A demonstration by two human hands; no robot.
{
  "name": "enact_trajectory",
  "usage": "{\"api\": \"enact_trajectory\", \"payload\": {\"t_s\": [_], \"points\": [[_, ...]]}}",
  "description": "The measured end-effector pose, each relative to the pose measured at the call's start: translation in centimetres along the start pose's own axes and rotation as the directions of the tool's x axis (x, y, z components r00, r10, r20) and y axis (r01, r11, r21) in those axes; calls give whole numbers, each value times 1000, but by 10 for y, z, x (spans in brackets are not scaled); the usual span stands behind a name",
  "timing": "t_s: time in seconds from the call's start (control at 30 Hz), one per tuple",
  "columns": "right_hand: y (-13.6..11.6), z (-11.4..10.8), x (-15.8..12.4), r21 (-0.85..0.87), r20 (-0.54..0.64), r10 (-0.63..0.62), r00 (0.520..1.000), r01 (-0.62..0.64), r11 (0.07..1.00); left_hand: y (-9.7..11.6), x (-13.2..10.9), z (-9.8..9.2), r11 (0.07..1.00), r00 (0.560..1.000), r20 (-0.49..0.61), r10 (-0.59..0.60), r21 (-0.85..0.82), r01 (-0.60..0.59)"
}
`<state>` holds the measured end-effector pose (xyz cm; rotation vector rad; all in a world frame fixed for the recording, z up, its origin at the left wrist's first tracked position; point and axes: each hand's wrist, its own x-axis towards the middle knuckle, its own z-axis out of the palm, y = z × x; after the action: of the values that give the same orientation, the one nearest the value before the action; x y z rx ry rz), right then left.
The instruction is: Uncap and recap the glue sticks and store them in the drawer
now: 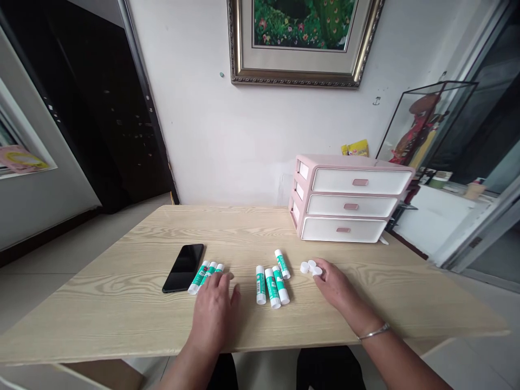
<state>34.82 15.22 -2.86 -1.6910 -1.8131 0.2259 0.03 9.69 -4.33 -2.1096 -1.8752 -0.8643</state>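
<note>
My left hand [214, 309] lies flat on the wooden table [122, 303], fingers spread, its fingertips touching a row of three green-and-white glue sticks [205, 275] beside a black phone [183, 266]. Several more glue sticks [271, 286] lie in the middle, one [282, 264] slightly apart behind them. My right hand [335, 286], a bracelet on its wrist, rests at the right with its fingertips on a small cluster of white caps [309, 266]; the fingers are curled over them.
A pink three-drawer organiser [345, 197] with white drawers, all closed, stands at the table's back right. A framed picture [300, 40] hangs on the wall behind. A glass display case [422, 124] stands at the right, a dark doorway at the left.
</note>
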Motion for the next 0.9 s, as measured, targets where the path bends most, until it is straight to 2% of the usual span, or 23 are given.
{"api": "enact_trajectory", "payload": {"t_s": [0.07,0.13,0.23,0.33,0.5,0.67,0.77,0.9], "points": [[-14,-10,-7,-50,-88,25,996,-29,998,15,-1,3,989,994,107,-39,-140,54],[-32,-19,-16,-30,-168,30,985,-35,999,34,2,1,972,975,210,-69,-205,113],[-60,-26,-30,74,-204,-9,979,24,997,60,12,-4,982,948,308,-81,-138,128],[-75,-20,-44,142,-178,-73,981,99,985,73,21,-8,987,934,348,-81,-100,123],[-77,2,-56,212,-77,-108,991,122,970,75,30,-11,992,919,380,-103,-31,124],[-85,10,-60,309,-50,-112,992,122,943,68,33,-21,987,907,392,-152,16,159],[-98,6,-60,377,-31,-108,994,111,919,63,27,-34,986,910,392,-136,-35,163],[-121,-8,-58,480,54,-114,992,74,874,58,4,-56,970,917,398,-31,-209,124]]}}
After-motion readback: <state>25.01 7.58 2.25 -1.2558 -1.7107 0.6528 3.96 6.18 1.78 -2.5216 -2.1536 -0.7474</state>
